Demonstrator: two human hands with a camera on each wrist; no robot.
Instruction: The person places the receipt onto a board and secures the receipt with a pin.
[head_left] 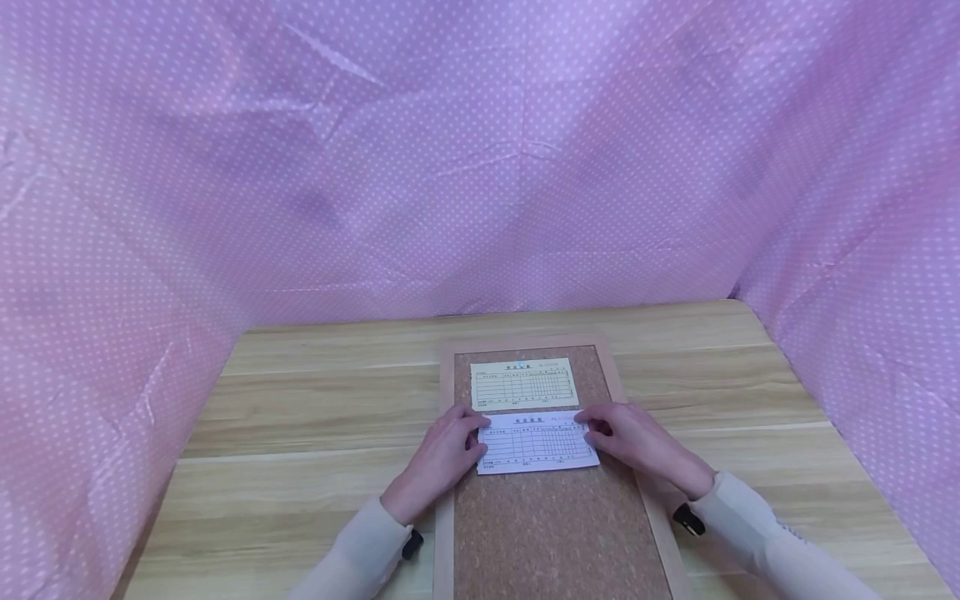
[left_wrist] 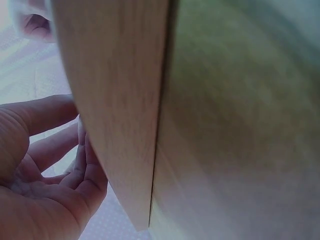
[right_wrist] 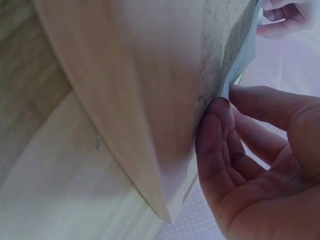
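Pink dotted fabric (head_left: 480,167) surrounds a wood-grain counter (head_left: 315,400). Hands are set apart: the left hand (head_left: 446,450) and right hand (head_left: 641,437) each pinch one short edge of a white printed form (head_left: 536,442). The form is located over a cork board (head_left: 555,537). Just beyond it, a yellow printed form (head_left: 523,385) lies on the cork, a small pale-blue piece (head_left: 521,364) at its top edge. A wooden frame (head_left: 445,533) borders the board.

The head view's bottom edge cuts off the rectangular brown cork board (head_left: 555,533). Small print on the white paper form (head_left: 534,454) and pale yellow paper form (head_left: 498,388) is illegible. In the left wrist view, the light wood-grain table (left_wrist: 240,150) is blurred.
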